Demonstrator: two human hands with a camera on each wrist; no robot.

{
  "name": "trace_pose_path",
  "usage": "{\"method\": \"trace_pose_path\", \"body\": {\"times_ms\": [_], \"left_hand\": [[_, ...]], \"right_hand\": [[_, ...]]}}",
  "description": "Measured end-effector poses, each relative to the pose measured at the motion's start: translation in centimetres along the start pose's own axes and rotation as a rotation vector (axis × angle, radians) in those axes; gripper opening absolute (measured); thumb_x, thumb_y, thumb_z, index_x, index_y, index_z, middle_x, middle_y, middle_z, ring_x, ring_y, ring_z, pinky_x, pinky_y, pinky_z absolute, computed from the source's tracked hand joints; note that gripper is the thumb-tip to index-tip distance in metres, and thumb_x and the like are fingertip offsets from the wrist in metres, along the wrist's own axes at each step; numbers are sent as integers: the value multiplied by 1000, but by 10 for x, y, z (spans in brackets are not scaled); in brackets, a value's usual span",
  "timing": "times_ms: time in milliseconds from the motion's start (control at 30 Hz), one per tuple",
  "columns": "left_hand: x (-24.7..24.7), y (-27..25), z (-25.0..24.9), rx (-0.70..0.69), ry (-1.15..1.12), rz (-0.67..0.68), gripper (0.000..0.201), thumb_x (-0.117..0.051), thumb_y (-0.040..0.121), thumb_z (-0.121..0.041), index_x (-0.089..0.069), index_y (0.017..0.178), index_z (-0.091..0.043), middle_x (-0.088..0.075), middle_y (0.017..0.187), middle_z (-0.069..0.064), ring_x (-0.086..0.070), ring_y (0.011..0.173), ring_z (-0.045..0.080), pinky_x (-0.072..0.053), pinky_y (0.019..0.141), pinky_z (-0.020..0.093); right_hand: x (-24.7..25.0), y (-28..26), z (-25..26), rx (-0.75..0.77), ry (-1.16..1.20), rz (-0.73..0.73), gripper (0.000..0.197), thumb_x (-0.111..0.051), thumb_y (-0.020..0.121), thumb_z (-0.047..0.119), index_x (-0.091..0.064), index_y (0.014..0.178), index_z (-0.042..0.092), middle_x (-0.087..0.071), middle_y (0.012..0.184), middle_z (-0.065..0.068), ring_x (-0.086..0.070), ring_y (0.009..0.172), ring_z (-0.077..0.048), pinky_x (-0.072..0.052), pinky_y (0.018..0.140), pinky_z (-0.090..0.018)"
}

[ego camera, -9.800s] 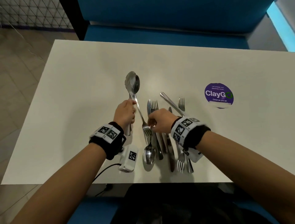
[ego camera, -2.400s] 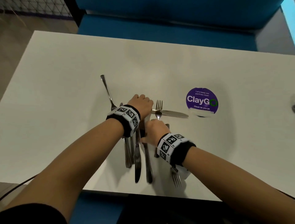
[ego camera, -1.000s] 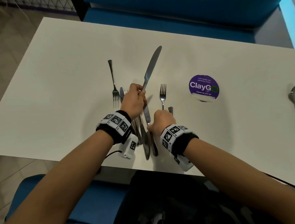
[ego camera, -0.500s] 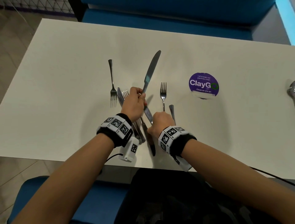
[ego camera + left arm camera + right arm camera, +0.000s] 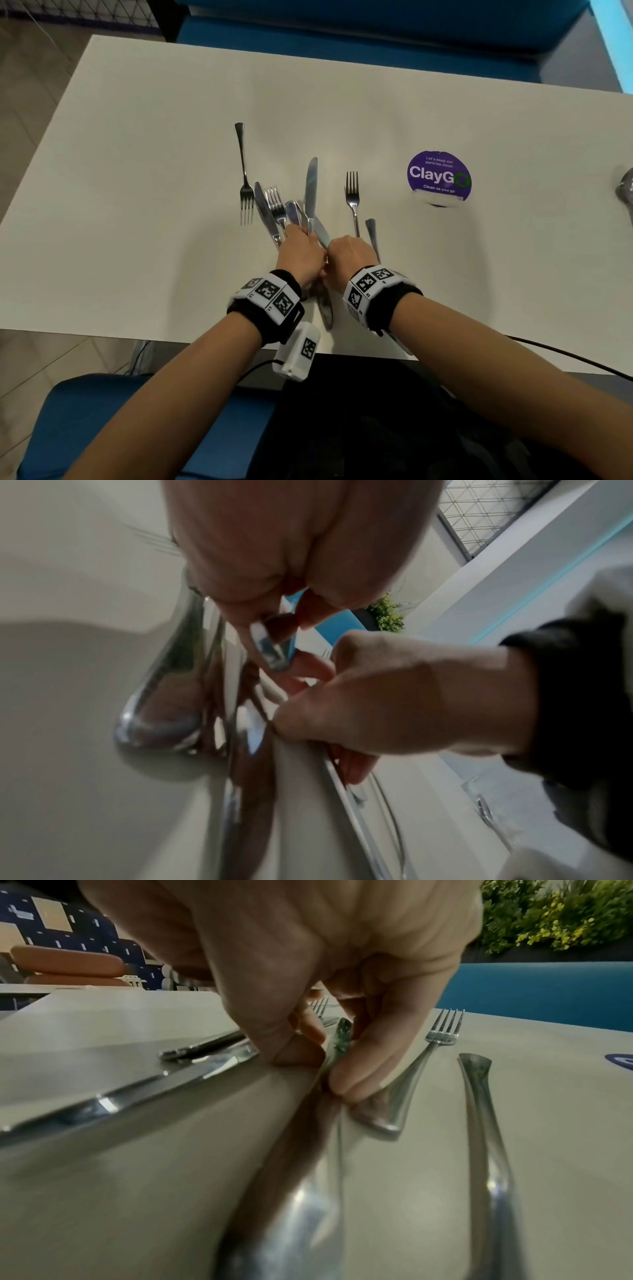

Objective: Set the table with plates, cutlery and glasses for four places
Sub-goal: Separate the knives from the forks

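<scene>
- Cutlery lay bunched near the table's front edge, seemingly heaped there for sorting into place settings.
- The left hand was closed round the handle of a knife, whose blade pointed away from the person above the pile; the raised hold looked meant to separate it from its neighbours.
- The right hand pinched another knife between thumb and fingertips, low against the table, probably to lift it out from among the other pieces.
- The hands sat just beside each other over the heap, likely because the pieces overlapped there.
- One fork lay apart on the left, tines towards the person; a second fork lay on the right, tines pointing away. Both appeared already pulled aside.
- A further handle lay just right of the right hand, beside the second fork.
- Another knife and a fork stayed in the pile left of the left hand.
- No plates were visible; an indistinct object showed at the far right edge, so the task seemed to be at an early stage.
- A purple sticker sat well to the right.
</scene>
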State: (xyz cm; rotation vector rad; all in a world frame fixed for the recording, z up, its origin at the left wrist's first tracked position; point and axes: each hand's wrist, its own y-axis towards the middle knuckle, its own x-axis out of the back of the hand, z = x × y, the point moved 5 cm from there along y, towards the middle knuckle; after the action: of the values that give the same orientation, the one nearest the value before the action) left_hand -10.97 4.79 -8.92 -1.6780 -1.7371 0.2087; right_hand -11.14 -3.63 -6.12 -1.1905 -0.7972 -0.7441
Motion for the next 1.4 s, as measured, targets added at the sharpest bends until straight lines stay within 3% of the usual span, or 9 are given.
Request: {"method": "trace_pose_path", "body": {"times_ms": [133, 300, 400, 600, 800, 967, 1033, 1167, 1400], "left_hand": [[-2, 1, -1, 22, -2, 15, 19, -36, 101, -20, -38, 115, -8, -63, 104, 17, -59, 67, 20, -55, 62, 32], [-4, -1, -6, 19, -102, 34, 17, -33, 102, -18, -37, 113, -6, -63, 96, 14, -54, 58, 13, -46, 47, 20], [-3, -4, -7, 39, -203, 57, 10, -30, 103, -17, -34, 108, -10, -61, 88, 12, -51, 54, 14, -52, 52, 27], [2, -1, -6, 57, -217, 133, 17, -35, 102, -18, -40, 116, -10, -63, 104, 17, -68, 76, 24, -56, 59, 29], [9, -14, -11, 32, -347, 109, 20, -26, 103, -22, -41, 111, -11, -58, 86, 13, -50, 48, 15, -44, 39, 24], [32, -6, -6, -68, -314, 17, 36, -25, 103, -35, -52, 110, -12, -41, 62, -3, -34, 48, 9, -29, 43, 22], [48, 1, -5, -105, -236, -54, 40, -28, 102, -38, -57, 109, -11, -40, 62, -5, -35, 50, 10, -29, 46, 25], [67, 10, 0, -133, -161, -109, 34, -27, 103, -37, -50, 97, -12, -43, 67, -4, -34, 48, 10, -28, 43, 22], [63, 13, 10, -91, -217, -64, 29, -28, 103, -33, -48, 97, -12, -40, 64, -3, -31, 44, 8, -28, 38, 19]], "right_hand": [[-2, -1, -2, -1, 36, -6, 13, -54, 91, 19, -54, 82, 10, -59, 83, -10, -65, 89, -28, -49, 72, -31], [-3, -2, -11, -37, 97, -52, 20, -48, 94, 18, -54, 103, 1, -65, 103, -16, -63, 98, -33, -39, 69, -31], [3, 5, -20, -125, 226, -59, 20, -49, 94, 15, -56, 105, 1, -64, 108, -16, -60, 102, -31, -38, 71, -30], [27, 20, -26, -159, 706, -213, 23, -56, 91, 28, -65, 93, 7, -69, 91, -9, -66, 89, -25, -53, 84, -34], [29, 26, -11, -2, 938, -23, 26, -64, 88, 22, -65, 103, 0, -69, 89, -14, -70, 81, -28, -59, 77, -40], [52, 36, -6, 59, 681, -171, 22, -66, 85, 30, -56, 85, 11, -60, 75, 0, -63, 66, -17, -58, 64, -30], [53, 41, -7, 106, 466, -182, 6, -61, 89, 18, -60, 93, 13, -61, 87, -2, -63, 83, -21, -53, 75, -30], [18, 37, 18, 428, -8, -72, 28, -56, 85, -2, -63, 107, 15, -52, 117, -6, -49, 108, -23, -45, 88, -31], [8, 32, 29, 652, -413, -69, 27, -53, 91, 11, -58, 118, 13, -48, 125, -8, -43, 115, -27, -42, 87, -37]]}}
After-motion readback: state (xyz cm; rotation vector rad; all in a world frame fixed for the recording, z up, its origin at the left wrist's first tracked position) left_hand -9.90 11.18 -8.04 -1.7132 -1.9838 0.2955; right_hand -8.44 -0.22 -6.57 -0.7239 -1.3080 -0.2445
